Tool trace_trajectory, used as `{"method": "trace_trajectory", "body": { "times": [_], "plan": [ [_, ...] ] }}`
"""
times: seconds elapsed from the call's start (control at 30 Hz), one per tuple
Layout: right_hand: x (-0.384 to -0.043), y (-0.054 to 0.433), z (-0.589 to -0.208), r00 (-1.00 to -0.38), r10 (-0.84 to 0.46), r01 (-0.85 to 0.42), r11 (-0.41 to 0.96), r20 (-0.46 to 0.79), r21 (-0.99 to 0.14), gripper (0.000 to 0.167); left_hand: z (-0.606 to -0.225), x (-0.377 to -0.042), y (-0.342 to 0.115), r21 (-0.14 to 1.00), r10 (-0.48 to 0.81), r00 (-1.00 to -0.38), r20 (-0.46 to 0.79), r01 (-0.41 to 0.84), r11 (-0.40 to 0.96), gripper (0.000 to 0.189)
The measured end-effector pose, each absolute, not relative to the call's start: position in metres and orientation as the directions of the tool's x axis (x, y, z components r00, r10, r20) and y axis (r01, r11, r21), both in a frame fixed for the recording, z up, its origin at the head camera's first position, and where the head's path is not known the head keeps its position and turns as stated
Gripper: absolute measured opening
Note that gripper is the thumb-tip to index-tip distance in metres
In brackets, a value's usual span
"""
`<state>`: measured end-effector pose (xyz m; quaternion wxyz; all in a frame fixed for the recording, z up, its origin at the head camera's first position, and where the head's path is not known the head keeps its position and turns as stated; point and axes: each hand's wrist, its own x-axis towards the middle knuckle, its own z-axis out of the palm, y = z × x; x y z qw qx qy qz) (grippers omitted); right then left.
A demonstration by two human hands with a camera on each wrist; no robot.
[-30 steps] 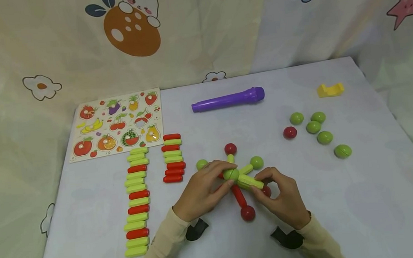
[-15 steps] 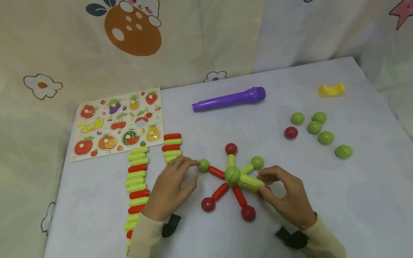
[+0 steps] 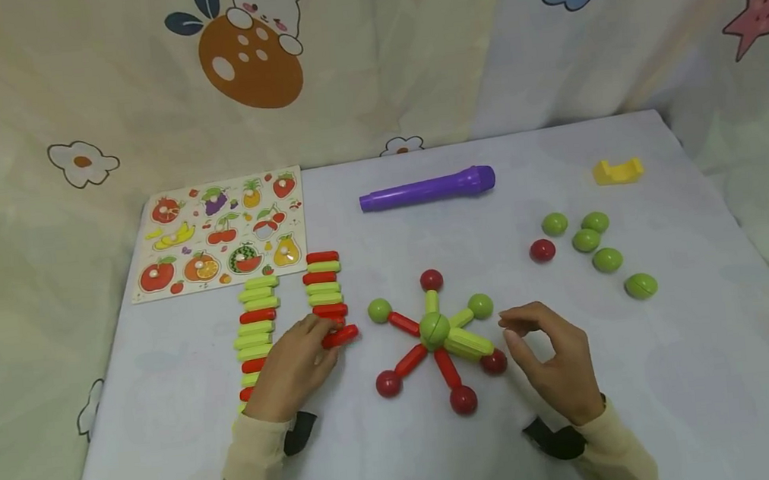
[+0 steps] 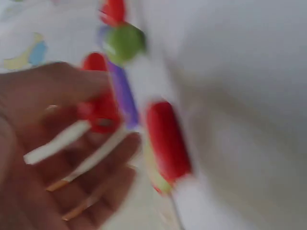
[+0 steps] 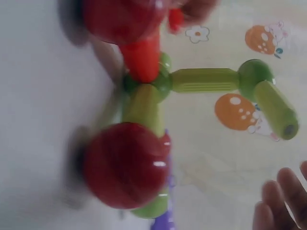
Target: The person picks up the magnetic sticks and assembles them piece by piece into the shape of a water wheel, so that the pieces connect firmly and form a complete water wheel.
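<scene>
My left hand (image 3: 297, 364) pinches a red rod (image 3: 340, 337) at the near end of the shorter rod row. In the left wrist view that red rod (image 4: 100, 108) sits between thumb and fingers. At the middle of the table stands a model of rods and balls, its red and light-green arms spreading from a hub and ending in balls (image 3: 463, 400). From the hub an upright green rod (image 5: 205, 80) carries a green ball (image 5: 256, 76), and a light-green rod (image 5: 277, 110) slants out from that ball. Just right of the model, my right hand (image 3: 556, 362) is loosely curved, holding nothing.
A longer row of red and light-green rods (image 3: 254, 340) lies at the left. Behind are a fruit puzzle board (image 3: 219, 231) and a purple toy microphone (image 3: 428, 189). Loose green balls (image 3: 607, 259), a red ball (image 3: 542, 250) and a yellow piece (image 3: 618, 171) lie at the right.
My left hand has left the model's top ball, moved left to the shorter row and taken a red rod. My right hand has let go of the slanting light-green rod and drawn right.
</scene>
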<state>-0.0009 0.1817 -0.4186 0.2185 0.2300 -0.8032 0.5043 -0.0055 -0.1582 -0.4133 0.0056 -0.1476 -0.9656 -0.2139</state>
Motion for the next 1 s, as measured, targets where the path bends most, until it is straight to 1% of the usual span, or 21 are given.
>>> {"method": "trace_trajectory", "body": {
  "times": [0.07,0.1,0.17,0.23,0.37,0.47,0.53,0.6,0.7,0.77,0.87,0.9,1.0],
  "plan": [
    [0.000,0.179,-0.413,-0.771,-0.141,-0.621,0.382,0.621,-0.684,0.017,-0.403,-0.003,-0.149,0.486,0.321,-0.934,0.159,0.357,0.798,0.037],
    [0.001,0.177,-0.410,-0.753,-0.141,-0.641,0.377,0.643,-0.669,0.019,-0.397,-0.002,-0.144,0.517,0.343,-0.916,0.209,0.401,0.756,0.037],
    [0.004,0.171,-0.402,-0.719,-0.156,-0.680,0.360,0.677,-0.639,0.030,-0.384,0.000,-0.132,0.569,0.391,-0.869,0.304,0.495,0.656,0.037],
    [0.008,0.165,-0.394,-0.694,-0.196,-0.712,0.332,0.693,-0.618,0.036,-0.372,0.003,-0.118,0.616,0.438,-0.816,0.378,0.575,0.539,0.037],
    [0.014,0.153,-0.384,-0.658,-0.284,-0.753,0.234,0.697,-0.615,0.039,-0.359,0.007,-0.088,0.657,0.511,-0.709,0.486,0.682,0.322,0.034],
    [0.015,0.147,-0.383,-0.642,-0.287,-0.764,0.165,0.711,-0.624,0.038,-0.358,0.008,-0.067,0.640,0.521,-0.659,0.543,0.726,0.251,0.032],
    [0.016,0.147,-0.384,-0.647,-0.262,-0.760,0.154,0.716,-0.631,0.037,-0.362,0.007,-0.057,0.612,0.514,-0.644,0.567,0.746,0.261,0.033],
    [0.016,0.152,-0.385,-0.670,-0.229,-0.742,0.168,0.706,-0.649,0.039,-0.366,0.004,-0.051,0.567,0.506,-0.642,0.576,0.759,0.320,0.034],
    [0.015,0.166,-0.388,-0.723,-0.193,-0.690,0.250,0.663,-0.679,0.041,-0.374,-0.003,-0.048,0.459,0.526,-0.637,0.563,0.770,0.443,0.041],
    [0.013,0.177,-0.392,-0.753,-0.188,-0.655,0.304,0.631,-0.692,0.039,-0.380,-0.008,-0.048,0.390,0.558,-0.639,0.529,0.767,0.509,0.045],
    [0.011,0.191,-0.403,-0.794,-0.223,-0.605,0.386,0.565,-0.697,0.027,-0.389,-0.012,-0.049,0.358,0.601,-0.656,0.455,0.753,0.552,0.046],
    [0.011,0.194,-0.407,-0.810,-0.244,-0.585,0.410,0.534,-0.700,0.027,-0.391,-0.013,-0.050,0.356,0.612,-0.662,0.433,0.749,0.559,0.045],
    [0.013,0.200,-0.421,-0.840,-0.322,-0.542,0.457,0.437,-0.705,0.037,-0.394,-0.015,-0.050,0.360,0.622,-0.674,0.398,0.738,0.570,0.041]
  ]
}}
